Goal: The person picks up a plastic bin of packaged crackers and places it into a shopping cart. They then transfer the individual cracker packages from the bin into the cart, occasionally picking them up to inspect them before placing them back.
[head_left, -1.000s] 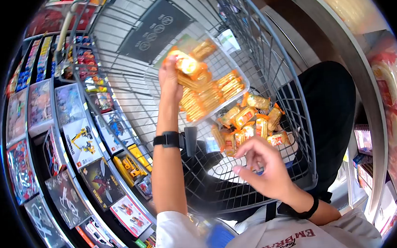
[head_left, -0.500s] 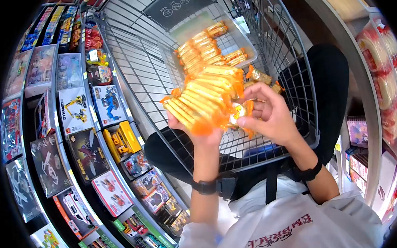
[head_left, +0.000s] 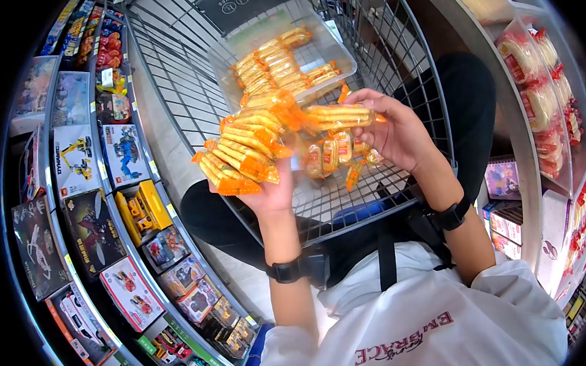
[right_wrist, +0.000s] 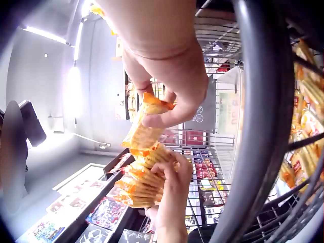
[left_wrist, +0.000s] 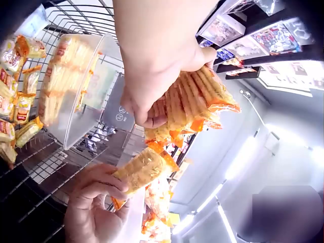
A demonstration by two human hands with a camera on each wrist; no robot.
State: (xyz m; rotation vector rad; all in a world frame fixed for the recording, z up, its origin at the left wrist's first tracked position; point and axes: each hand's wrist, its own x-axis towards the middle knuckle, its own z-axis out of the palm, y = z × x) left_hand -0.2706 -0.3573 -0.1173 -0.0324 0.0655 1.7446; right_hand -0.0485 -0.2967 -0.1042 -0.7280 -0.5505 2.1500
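While in right hand [head_left: 399, 132], packet [head_left: 338, 117] crosswise.

shelves [head_left: 154, 168], 2 sides | pale floor [head_left: 246, 271], seemingly tiled | bright strip lights [left_wrist: 242, 157]

I'm working in a shop: boxed toys [head_left: 77, 160] showing left of my left hand [head_left: 272, 195], bagged goods [head_left: 537, 107] right of my right hand [head_left: 398, 131], shopping cart [head_left: 243, 7] below.

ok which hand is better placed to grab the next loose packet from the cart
Probably the right hand: it pinches one packet and appears nearer the loose packets in the head view, while the left hand holds a row of packets. The right would first need to release its packet.
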